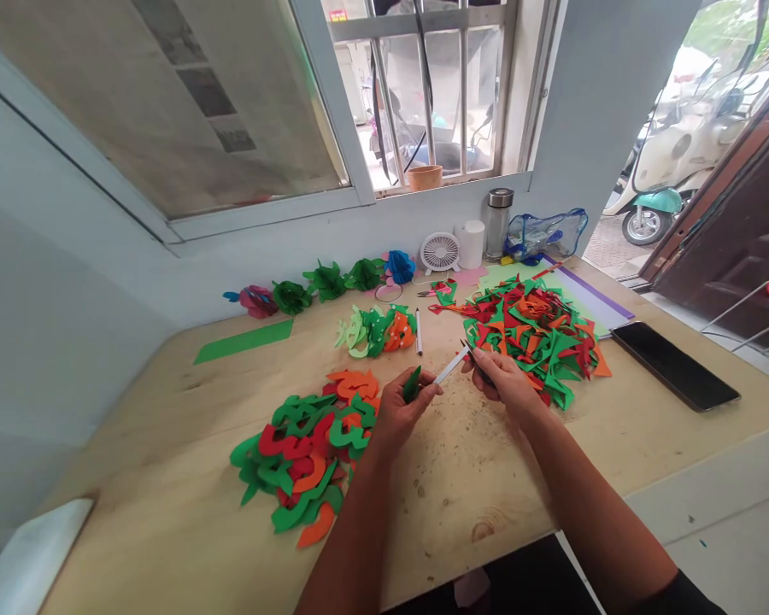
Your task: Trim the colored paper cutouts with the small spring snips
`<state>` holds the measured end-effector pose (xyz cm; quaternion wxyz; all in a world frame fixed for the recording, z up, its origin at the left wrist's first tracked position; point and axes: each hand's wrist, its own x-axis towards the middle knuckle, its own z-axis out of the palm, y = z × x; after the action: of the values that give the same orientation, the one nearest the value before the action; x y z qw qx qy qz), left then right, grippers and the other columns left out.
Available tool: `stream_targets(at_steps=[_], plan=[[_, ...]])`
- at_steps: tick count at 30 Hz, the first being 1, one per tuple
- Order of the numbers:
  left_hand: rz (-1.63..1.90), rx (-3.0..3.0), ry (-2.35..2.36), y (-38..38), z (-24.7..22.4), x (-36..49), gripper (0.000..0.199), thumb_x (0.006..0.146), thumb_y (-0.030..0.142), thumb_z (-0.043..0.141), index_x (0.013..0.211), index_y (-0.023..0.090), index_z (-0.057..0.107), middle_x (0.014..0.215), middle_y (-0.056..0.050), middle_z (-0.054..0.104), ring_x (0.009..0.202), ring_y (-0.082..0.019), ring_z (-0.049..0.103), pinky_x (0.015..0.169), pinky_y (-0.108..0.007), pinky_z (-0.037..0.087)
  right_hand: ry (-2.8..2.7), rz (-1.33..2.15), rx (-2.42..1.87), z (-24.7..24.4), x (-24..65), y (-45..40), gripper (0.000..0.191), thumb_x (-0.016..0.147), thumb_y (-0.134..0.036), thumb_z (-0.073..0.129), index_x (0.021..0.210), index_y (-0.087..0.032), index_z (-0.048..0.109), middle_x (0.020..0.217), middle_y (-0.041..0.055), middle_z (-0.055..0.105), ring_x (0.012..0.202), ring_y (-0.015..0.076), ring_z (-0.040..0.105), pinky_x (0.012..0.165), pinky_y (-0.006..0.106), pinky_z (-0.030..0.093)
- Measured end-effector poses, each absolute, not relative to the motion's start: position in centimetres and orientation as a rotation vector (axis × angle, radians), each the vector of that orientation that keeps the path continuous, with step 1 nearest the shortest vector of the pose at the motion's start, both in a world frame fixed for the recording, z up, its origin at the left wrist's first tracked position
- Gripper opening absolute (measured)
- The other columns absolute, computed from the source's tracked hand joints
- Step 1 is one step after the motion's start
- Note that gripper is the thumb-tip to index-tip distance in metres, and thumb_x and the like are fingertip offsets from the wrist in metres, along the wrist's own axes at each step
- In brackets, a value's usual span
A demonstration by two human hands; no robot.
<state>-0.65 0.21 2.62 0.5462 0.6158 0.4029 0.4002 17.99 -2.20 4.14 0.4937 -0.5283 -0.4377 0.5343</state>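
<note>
My left hand (408,401) is closed on a narrow white strip (452,366), held out toward the right. A dark green piece (412,384) also shows between its fingers. My right hand (496,376) is wrapped round what look like small dark scissors (466,346), mostly hidden by the fingers, their tips at the strip's far end. Left of my left hand lies a pile of curved green, red and orange cut-outs (301,457). Beyond my right hand is a heap of jagged scraps (538,329) in the same colours.
Folded paper shapes (325,280) line the wall, beside a small white fan (440,253) and a glass bottle (498,226). A marker (419,331) lies mid-table near patterned cut-outs (375,331). A phone (674,365) rests at right; a green strip (243,340) lies at left.
</note>
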Motion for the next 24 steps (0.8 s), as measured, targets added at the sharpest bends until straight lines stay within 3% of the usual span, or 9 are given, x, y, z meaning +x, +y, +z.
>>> stream_targets(at_steps=[16,24], plan=[[0.926,1.484,0.984,0.28,2.59,-0.75,0.024,0.073,0.039,0.066,0.075,0.015,0.062,0.054,0.004,0.048,0.046,-0.006,0.037,0.043,-0.018,0.029,-1.138,1.165,-1.329,3.48,18.12,-2.02,0.050,0.077,-0.065,0.047,0.068,-0.017,0.060,0.044,-0.0052,0.039,0.039,0.0065,0.029,0.038,0.021,0.020],[0.972,1.534,0.998,0.03,1.98,-0.29,0.032,0.072,0.036,0.068,0.097,0.015,0.063,0.077,-0.002,0.062,0.066,-0.011,0.056,0.061,-0.022,0.044,-1.407,0.790,-1.463,3.49,18.00,-2.21,0.044,0.084,-0.054,0.043,0.063,-0.019,0.060,0.049,-0.0027,0.042,0.048,0.0100,0.037,0.046,0.023,0.027]])
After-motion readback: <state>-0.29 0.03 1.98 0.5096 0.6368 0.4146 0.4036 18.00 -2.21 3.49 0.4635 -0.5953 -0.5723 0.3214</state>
